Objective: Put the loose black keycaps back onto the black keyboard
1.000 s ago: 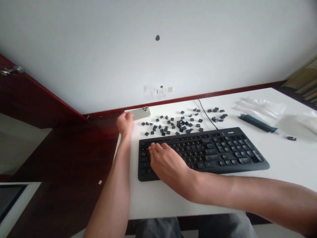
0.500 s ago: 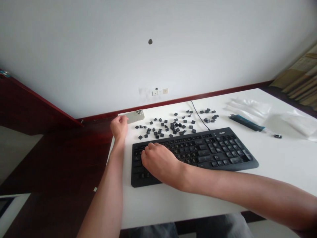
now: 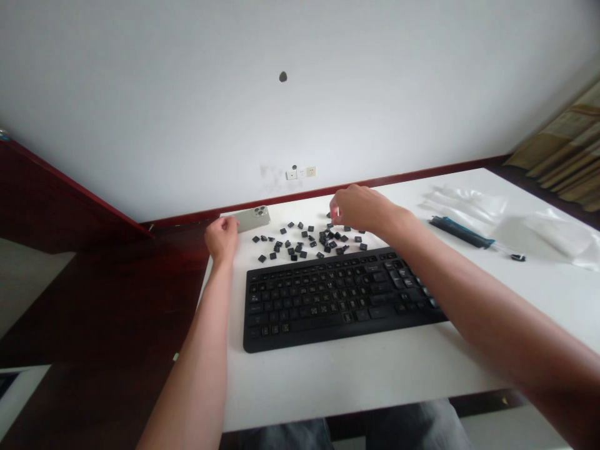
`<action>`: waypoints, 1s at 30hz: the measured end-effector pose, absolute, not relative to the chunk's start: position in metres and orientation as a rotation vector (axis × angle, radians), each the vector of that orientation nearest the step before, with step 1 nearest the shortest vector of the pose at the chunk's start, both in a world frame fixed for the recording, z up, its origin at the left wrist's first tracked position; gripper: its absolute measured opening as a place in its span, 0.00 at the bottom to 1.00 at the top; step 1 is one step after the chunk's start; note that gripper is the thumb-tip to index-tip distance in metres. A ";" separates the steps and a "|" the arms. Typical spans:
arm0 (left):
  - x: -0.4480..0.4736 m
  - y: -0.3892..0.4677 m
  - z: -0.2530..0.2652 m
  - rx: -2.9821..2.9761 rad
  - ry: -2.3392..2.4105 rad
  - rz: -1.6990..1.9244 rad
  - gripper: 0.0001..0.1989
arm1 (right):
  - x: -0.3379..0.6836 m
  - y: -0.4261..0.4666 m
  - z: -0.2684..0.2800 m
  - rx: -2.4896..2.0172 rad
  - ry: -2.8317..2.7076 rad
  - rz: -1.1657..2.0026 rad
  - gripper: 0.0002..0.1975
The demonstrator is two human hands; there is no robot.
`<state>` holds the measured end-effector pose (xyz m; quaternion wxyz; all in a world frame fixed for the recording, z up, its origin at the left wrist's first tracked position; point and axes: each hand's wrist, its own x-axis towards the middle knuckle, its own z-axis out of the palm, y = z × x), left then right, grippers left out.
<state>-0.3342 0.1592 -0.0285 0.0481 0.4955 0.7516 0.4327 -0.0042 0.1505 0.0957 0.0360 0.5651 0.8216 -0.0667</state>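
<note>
A black keyboard (image 3: 328, 300) lies on the white table (image 3: 375, 375). Behind it, several loose black keycaps (image 3: 300, 244) are scattered. My right hand (image 3: 359, 209) hovers over the right part of that scatter with its fingertips curled down among the caps; whether it grips one is hidden. My left hand (image 3: 222, 239) rests as a loose fist at the table's left edge, beside the keyboard's far left corner. It is just short of a pale phone (image 3: 253, 218) that lies face down.
A dark tool with a teal handle (image 3: 462, 232) and clear plastic bags (image 3: 539, 228) lie at the right. A dark red wooden surface (image 3: 94, 294) adjoins the table on the left. The white wall with sockets (image 3: 300, 172) is close behind.
My right hand has lifted off the keyboard's left keys and reached back and right to the loose keycaps. My left hand has stayed by the phone.
</note>
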 end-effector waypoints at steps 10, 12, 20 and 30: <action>-0.335 0.161 -0.029 1.521 2.313 1.301 0.14 | -0.001 0.164 0.071 1.619 2.462 -0.392 0.11; -0.336 0.161 -0.030 1.521 2.316 1.298 0.15 | -0.004 0.162 0.071 1.618 2.445 -0.367 0.12; -0.336 0.161 -0.031 1.513 2.297 1.322 0.14 | -0.006 0.163 0.066 1.578 2.447 -0.356 0.12; -0.332 0.158 -0.027 1.531 2.324 1.279 0.15 | -0.009 0.122 0.108 1.297 2.446 -0.645 0.05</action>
